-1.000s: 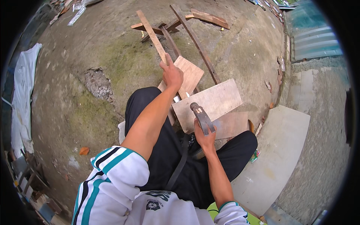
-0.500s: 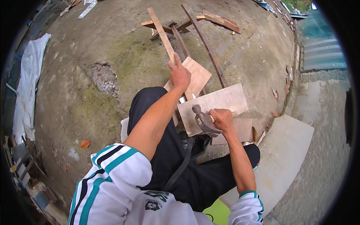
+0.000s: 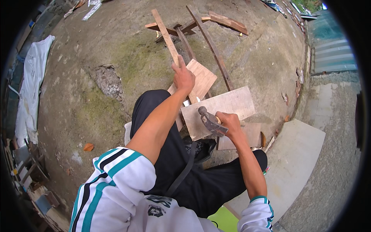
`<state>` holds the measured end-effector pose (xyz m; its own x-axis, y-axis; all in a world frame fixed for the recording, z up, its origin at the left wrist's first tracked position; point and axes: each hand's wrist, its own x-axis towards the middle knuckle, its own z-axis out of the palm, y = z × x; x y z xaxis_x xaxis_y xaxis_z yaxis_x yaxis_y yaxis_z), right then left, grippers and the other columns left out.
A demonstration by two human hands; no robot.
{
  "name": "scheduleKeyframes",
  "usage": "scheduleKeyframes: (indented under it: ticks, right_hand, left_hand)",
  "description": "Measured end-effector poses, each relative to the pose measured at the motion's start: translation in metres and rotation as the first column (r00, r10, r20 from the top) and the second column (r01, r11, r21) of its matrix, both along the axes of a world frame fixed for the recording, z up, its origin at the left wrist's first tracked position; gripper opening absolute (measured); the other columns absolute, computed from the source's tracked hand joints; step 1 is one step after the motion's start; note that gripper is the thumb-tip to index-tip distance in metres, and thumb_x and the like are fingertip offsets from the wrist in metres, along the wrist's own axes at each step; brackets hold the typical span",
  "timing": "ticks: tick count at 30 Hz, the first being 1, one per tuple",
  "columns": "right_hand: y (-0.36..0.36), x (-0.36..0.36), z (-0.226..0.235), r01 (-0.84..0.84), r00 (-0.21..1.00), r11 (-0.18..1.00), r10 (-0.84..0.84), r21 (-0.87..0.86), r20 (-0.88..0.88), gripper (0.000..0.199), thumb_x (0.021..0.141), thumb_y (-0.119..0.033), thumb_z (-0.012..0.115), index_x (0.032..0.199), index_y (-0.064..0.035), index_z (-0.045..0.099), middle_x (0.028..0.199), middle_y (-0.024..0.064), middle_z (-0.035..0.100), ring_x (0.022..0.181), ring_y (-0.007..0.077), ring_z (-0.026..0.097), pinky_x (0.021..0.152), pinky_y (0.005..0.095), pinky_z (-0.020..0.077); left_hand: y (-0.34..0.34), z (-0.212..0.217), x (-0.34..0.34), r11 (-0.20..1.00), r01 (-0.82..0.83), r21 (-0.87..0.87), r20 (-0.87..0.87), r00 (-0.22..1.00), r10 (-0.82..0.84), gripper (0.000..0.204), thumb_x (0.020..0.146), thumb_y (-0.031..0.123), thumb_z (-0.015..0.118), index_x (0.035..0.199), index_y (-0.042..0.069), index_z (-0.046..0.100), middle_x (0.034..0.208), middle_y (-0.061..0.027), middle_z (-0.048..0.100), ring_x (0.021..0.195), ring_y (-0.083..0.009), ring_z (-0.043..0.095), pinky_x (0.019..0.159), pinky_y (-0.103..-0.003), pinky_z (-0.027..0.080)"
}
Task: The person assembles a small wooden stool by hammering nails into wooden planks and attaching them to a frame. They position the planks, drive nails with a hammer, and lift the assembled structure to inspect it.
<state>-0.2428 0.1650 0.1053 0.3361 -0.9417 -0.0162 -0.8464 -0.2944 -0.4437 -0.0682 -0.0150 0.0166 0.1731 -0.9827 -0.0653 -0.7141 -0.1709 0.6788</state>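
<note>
left hand [image 3: 184, 79] closed on a pale wooden batten [image 3: 164, 36], index finger laid along it. right hand [image 3: 228, 124] clamped round the handle of a claw hammer [image 3: 211, 122]; hands apart. hammer head is over the rectangular plywood board [image 3: 235, 101], near its left end; contact cannot be confirmed. batten's near end meets the board's upper edge; overlap unclear. step in hand, as judged: hammer work at this joint. next move calls for a steady batten and an aimed hammer face.
</note>
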Motion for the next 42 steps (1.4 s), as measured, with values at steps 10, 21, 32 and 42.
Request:
scheduleKeyframes:
  ticks: [10, 21, 32, 42]
  right_hand:
    - [0.024, 0.09, 0.066, 0.566, 0.791, 0.816, -0.496, -0.118, 0.358, 0.015, 0.092, -0.01, 0.063, 0.1, -0.0002, 0.07, 0.081, 0.0173, 0.069, 0.068, 0.0326, 0.068, 0.063, 0.0406, 0.0507]
    - [0.013, 0.107, 0.088, 0.576, 0.809, 0.785, -0.508, -0.229, 0.296, 0.008, 0.087, -0.005, 0.064, 0.082, 0.0023, 0.066, 0.064, 0.019, 0.062, 0.054, 0.037, 0.061, 0.053, 0.0392, 0.0491]
    - [0.019, 0.11, 0.053, 0.707, 0.612, 0.704, -0.657, 0.067, 0.441, 0.007, 0.084, -0.003, 0.064, 0.083, 0.0037, 0.064, 0.064, 0.0188, 0.063, 0.057, 0.0344, 0.064, 0.055, 0.0393, 0.049]
    - [0.009, 0.101, 0.026, 0.742, 0.579, 0.664, -0.706, 0.096, 0.409, 0.008, 0.084, -0.004, 0.064, 0.079, 0.0017, 0.066, 0.061, 0.0166, 0.06, 0.056, 0.0245, 0.063, 0.056, 0.0325, 0.0486]
  left_hand:
    - [0.001, -0.001, 0.007, 0.999, 0.0, 0.038, -0.031, 1.0, 0.001, 0.082, 0.084, 0.01, 0.059, 0.157, 0.014, 0.02, 0.131, -0.027, 0.035, 0.086, -0.0453, 0.064, 0.079, -0.051, 0.053]
    - [-0.001, 0.002, 0.009, 0.997, -0.006, 0.073, -0.064, 0.998, 0.011, 0.081, 0.085, 0.01, 0.057, 0.157, 0.015, 0.02, 0.133, -0.0283, 0.035, 0.09, -0.0466, 0.063, 0.082, -0.052, 0.051]
    - [0.0, 0.0, 0.005, 0.998, -0.005, 0.055, -0.055, 0.998, 0.008, 0.082, 0.084, 0.011, 0.058, 0.157, 0.015, 0.02, 0.135, -0.0277, 0.034, 0.09, -0.0462, 0.063, 0.082, -0.052, 0.051]
    - [-0.005, -0.002, 0.001, 0.999, 0.002, 0.034, -0.037, 0.999, 0.0, 0.083, 0.085, 0.009, 0.059, 0.157, 0.015, 0.018, 0.139, -0.0275, 0.032, 0.09, -0.0439, 0.065, 0.081, -0.05, 0.052]
